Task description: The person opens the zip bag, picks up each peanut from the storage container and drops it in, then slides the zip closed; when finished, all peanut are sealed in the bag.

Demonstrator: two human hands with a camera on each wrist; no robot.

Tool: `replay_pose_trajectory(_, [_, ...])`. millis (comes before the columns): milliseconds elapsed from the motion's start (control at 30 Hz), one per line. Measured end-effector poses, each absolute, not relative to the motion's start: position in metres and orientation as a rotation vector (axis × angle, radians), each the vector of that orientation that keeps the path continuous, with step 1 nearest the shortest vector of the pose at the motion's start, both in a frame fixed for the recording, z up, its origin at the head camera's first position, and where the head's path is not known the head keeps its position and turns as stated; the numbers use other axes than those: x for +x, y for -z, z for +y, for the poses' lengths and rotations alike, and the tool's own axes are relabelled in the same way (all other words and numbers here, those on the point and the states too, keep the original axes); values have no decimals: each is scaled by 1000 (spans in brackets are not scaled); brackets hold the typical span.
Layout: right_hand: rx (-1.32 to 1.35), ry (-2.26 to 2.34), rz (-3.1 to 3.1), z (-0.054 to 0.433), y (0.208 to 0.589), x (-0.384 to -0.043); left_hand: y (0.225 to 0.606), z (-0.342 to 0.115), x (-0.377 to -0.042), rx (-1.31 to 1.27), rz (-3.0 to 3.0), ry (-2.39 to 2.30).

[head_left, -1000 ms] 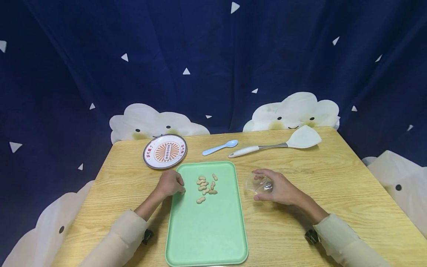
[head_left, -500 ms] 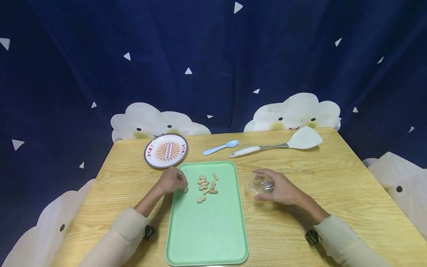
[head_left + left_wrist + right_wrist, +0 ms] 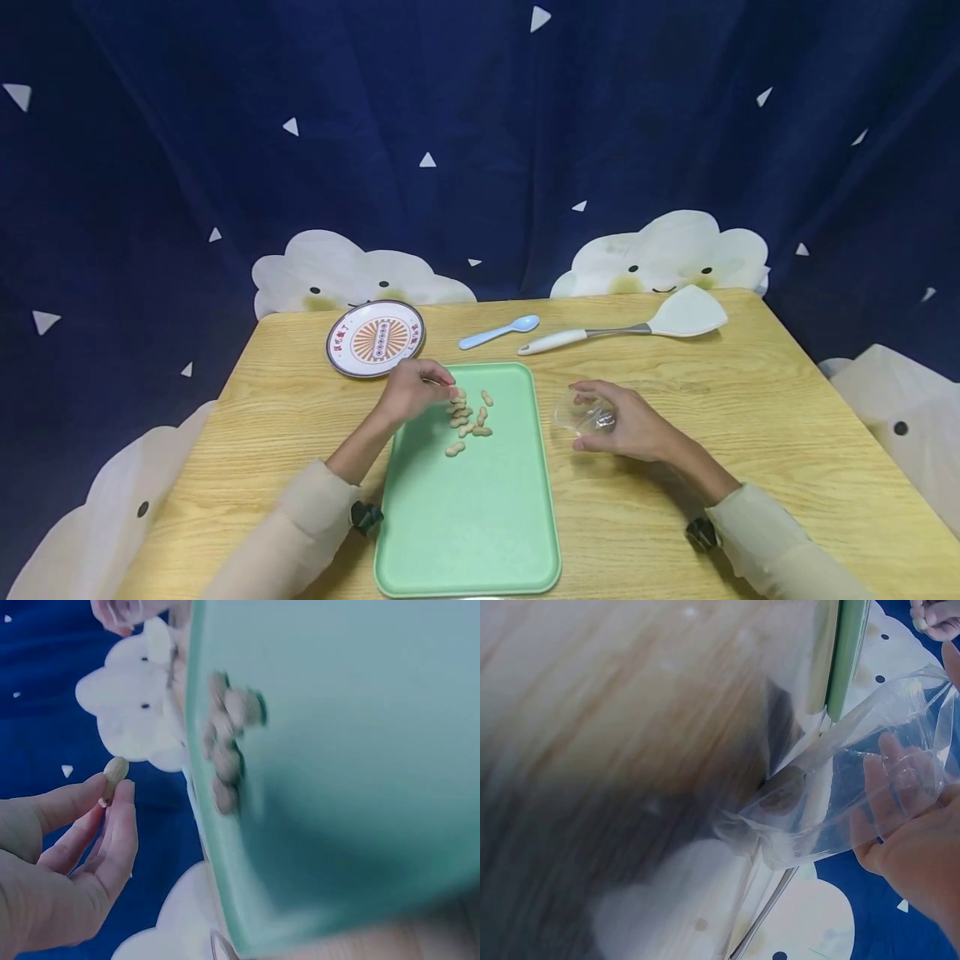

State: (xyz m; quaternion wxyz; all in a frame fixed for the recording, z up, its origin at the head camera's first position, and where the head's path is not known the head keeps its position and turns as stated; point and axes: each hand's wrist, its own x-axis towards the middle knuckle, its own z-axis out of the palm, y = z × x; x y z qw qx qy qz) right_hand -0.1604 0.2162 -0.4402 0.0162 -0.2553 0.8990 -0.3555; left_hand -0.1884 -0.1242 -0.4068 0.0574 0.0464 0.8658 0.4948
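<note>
My left hand (image 3: 414, 392) is over the upper left part of the green tray (image 3: 468, 517), beside the loose peanuts. In the left wrist view, its thumb and fingers pinch one unshelled peanut (image 3: 115, 777). Several more peanuts (image 3: 461, 422) lie grouped on the upper half of the tray, some partly behind the fingertips. To the right of the tray, my right hand (image 3: 628, 423) holds a clear plastic bag (image 3: 573, 415), fingers and thumb spread round its mouth. A blurred brownish lump (image 3: 782, 790) shows through the bag's lower end in the right wrist view.
Behind the tray's left corner sits a white plate (image 3: 377, 338) with a red sunburst print. A light blue spoon (image 3: 498, 332) and a white spatula (image 3: 684, 312) lie along the back of the wooden table (image 3: 750, 400). A dark blue curtain (image 3: 480, 125) hangs behind.
My left hand has moved from the tray's left edge rightward and away from me, to beside the peanut group. The right hand and the bag have stayed in place.
</note>
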Motion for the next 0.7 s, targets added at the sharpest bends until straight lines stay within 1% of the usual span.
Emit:
replay_pose_trajectory(167, [-789,1103,2803,217,441,-161,406,-102,-185,196,2553,-1616])
replay_pose_trajectory(333, [-780,1105,2799,216,440,-161,405,-79,-180,267,2500,-1636])
replay_pose_trajectory(633, [-761,1109,2790,215,440,-161,409,-46,-170,291,2394,-1704])
replay_pose_trajectory(700, [-761,1109,2789,215,440,-160,409,-38,-169,330,2364,-1730])
